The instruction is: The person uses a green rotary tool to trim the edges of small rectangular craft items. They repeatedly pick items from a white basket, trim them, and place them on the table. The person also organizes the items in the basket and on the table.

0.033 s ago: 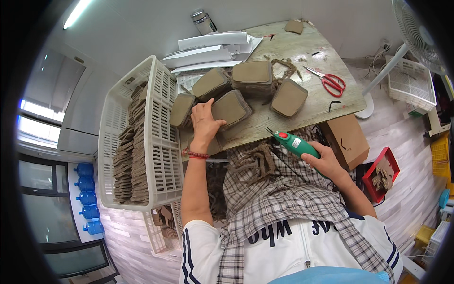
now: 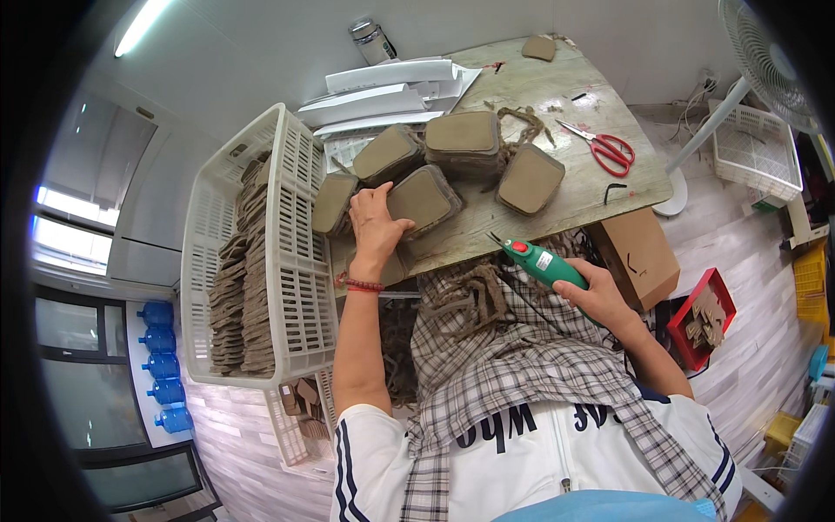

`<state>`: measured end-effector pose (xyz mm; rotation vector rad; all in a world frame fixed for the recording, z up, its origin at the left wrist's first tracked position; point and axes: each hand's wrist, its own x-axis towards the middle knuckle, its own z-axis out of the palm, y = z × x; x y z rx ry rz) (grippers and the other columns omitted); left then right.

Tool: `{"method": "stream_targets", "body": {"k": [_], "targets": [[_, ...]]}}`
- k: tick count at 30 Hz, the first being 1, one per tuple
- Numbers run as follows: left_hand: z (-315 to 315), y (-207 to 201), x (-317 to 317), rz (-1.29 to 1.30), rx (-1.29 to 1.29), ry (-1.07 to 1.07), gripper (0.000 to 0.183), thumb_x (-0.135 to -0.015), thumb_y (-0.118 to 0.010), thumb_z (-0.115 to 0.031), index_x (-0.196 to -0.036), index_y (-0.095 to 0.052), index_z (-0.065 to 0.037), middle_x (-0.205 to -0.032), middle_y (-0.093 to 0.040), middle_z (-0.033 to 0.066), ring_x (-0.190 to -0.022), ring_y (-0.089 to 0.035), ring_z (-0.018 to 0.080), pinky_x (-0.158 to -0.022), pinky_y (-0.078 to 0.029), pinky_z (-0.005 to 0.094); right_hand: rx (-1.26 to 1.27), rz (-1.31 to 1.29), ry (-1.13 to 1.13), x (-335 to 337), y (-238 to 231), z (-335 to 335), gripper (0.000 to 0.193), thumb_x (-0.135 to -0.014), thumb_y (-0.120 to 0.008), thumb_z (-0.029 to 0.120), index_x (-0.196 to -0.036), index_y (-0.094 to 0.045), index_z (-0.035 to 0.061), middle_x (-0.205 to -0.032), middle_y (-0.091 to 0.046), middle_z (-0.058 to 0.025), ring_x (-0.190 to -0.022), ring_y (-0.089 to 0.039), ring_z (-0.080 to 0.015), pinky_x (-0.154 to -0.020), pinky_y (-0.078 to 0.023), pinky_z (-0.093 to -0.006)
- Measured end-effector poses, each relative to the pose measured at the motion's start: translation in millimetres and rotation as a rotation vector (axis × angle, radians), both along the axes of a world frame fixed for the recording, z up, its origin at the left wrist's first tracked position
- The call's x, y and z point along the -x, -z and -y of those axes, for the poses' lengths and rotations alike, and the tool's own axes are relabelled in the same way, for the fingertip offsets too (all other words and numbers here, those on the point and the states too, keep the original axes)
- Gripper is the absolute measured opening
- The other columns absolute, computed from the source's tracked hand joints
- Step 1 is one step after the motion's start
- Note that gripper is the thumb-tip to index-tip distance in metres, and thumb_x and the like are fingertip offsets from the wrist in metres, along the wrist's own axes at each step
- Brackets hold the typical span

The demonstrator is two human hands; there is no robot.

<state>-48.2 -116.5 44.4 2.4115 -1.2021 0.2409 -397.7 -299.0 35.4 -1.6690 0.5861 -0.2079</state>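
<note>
My right hand is wrapped around a green handheld electric cutter with a red button. The cutter's dark, narrow blades point at the table's near edge, touching no pad. My left hand lies at the left end of a stack of brown, round-cornered pads, thumb on the near side and fingers at the far corner, gripping it. Around it are more such stacks: one at the left, two behind and one to the right. Their edges look fuzzy.
A white plastic crate full of brown pads stands left of the table. Red-handled scissors and paper sheets lie on it. Brown offcut frames rest on my lap. A cardboard box and red tray are at right.
</note>
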Motion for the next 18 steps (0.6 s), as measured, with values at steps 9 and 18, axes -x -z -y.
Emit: {"method": "stream_targets", "body": {"k": [9, 18], "targets": [[-10.8, -24.8, 17.5, -0.518, 0.384, 0.02, 0.035, -0.066, -0.08, -0.001, -0.082, -0.049, -0.004, -0.095, -0.058, 0.0092, -0.087, -0.056, 0.0256, -0.077, -0.046, 0.0362, -0.04, 0.044, -0.015, -7.1, -15.8, 0.4, 0.039, -0.088, -0.068, 0.02, -0.119, -0.057, -0.0018, -0.081, -0.063, -0.0032, -0.064, -0.055, -0.0066, -0.058, -0.047, -0.0233], [34.0, -8.0, 101.6, -1.31, 1.523, 0.004, 0.049, -0.085, -0.064, 0.009, -0.129, -0.048, -0.004, -0.122, -0.058, 0.0068, -0.11, -0.056, 0.0216, -0.096, -0.048, 0.0364, 0.132, 0.113, 0.065, -26.1, -37.7, -17.6, 0.04, -0.088, -0.069, 0.025, -0.118, -0.059, 0.0001, -0.084, -0.064, -0.0037, -0.069, -0.056, -0.0068, -0.062, -0.047, -0.0233]]}}
